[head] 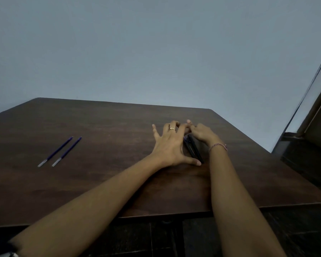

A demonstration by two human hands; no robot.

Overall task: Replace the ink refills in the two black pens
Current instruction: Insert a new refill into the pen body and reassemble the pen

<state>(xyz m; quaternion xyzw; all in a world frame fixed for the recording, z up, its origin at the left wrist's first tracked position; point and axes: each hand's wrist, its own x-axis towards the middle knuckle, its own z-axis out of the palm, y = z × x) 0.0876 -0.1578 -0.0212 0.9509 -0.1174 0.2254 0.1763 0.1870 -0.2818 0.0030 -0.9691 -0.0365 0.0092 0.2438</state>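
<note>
Two black pens point(193, 147) lie side by side on the dark wooden table point(109, 179), right of centre. My left hand point(171, 145), with a ring on one finger, is spread flat beside them, its thumb touching their near ends. My right hand point(202, 134) curls over their far ends, fingertips meeting those of the left hand; whether it grips a pen is hidden. Two blue ink refills point(60, 151) with clear tips lie parallel on the table's left side, far from both hands.
A plain grey-blue wall point(156, 52) rises behind the table. A dark wooden frame point(308, 117) stands at the right, past the table's right edge. The table's near edge runs under my forearms, with a dark floor below.
</note>
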